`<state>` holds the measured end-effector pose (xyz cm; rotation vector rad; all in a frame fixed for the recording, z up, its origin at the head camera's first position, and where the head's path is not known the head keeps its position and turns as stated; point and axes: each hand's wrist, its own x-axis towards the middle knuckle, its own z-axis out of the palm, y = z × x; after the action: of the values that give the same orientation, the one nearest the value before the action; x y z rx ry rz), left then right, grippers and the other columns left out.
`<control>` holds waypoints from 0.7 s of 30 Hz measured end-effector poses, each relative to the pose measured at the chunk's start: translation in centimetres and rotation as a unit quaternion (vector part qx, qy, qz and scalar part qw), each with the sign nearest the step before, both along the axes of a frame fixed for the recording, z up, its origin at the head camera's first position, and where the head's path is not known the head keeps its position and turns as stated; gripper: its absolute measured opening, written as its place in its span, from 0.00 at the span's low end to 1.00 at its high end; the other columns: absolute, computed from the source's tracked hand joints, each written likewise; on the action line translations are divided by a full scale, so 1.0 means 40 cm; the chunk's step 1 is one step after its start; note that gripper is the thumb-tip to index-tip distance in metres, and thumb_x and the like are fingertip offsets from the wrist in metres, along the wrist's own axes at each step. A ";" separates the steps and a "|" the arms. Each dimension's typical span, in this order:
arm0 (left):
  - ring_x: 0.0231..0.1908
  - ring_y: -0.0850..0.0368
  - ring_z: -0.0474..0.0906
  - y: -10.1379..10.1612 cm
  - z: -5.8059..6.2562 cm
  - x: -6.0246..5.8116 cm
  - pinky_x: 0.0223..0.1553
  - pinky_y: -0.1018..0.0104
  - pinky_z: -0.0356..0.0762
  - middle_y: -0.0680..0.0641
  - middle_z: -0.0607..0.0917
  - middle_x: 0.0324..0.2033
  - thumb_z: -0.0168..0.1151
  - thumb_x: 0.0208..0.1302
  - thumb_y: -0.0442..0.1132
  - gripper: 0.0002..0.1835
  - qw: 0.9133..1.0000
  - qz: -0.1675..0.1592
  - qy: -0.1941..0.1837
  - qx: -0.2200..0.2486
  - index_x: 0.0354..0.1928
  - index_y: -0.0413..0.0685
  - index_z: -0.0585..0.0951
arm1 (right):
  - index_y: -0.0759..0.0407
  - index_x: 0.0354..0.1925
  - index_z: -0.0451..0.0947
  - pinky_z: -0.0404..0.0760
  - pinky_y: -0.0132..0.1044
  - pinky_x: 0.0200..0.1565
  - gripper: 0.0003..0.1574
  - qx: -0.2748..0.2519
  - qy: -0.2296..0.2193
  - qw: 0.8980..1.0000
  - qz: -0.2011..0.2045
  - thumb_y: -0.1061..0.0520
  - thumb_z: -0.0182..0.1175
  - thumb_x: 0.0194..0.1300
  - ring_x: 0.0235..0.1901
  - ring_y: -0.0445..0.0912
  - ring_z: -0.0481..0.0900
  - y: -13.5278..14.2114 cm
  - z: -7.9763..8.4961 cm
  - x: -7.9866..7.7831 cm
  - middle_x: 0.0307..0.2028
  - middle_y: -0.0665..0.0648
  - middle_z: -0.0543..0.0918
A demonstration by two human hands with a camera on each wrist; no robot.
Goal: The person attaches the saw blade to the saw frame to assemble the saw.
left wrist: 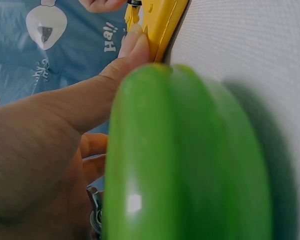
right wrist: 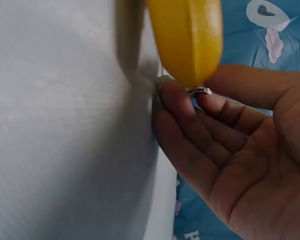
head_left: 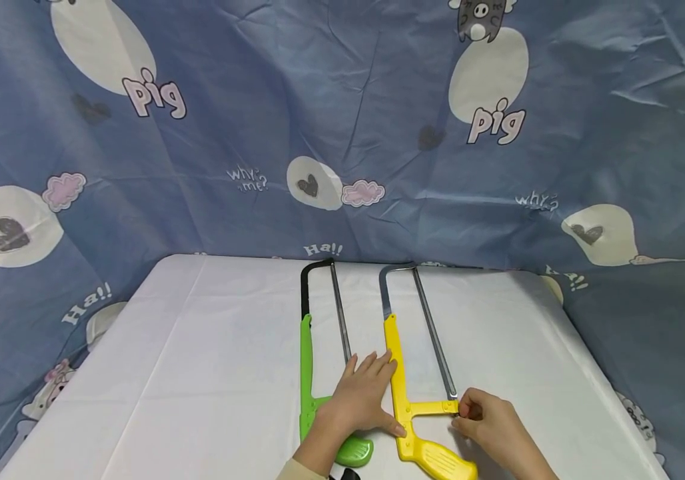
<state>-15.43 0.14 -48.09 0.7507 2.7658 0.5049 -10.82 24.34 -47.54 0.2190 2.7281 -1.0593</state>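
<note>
A yellow-handled hacksaw (head_left: 399, 383) lies on the white table, its blade (head_left: 435, 333) to the right of the frame. My left hand (head_left: 362, 398) rests against the yellow frame with fingers spread and mostly straight, the thumb touching near the handle. At the end of the yellow crosspiece, my right hand (head_left: 489, 420) pinches a small metal fitting (right wrist: 200, 91) that looks like a wing nut, largely hidden by the fingers. Beneath and left of my left hand lies a green-handled hacksaw (head_left: 306, 367). Its grip (left wrist: 155, 160) fills much of the left wrist view.
The white table (head_left: 210, 360) extends to both sides of the saws. Behind it hangs a blue printed cloth (head_left: 228, 133). A small black object (head_left: 350, 474) shows at the bottom edge, below the green grip.
</note>
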 end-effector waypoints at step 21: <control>0.77 0.46 0.54 -0.001 -0.007 -0.001 0.76 0.40 0.47 0.49 0.58 0.78 0.77 0.38 0.68 0.62 1.000 0.002 0.009 0.005 0.75 0.51 0.62 | 0.68 0.40 0.77 0.86 0.38 0.35 0.05 -0.185 -0.069 0.980 -0.007 0.68 0.60 0.64 0.32 0.47 0.85 0.046 -0.020 0.002 0.29 0.57 0.86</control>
<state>-15.45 0.09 -48.37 0.7562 2.7835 0.5150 -10.74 26.18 -48.34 0.2402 2.3583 -1.4680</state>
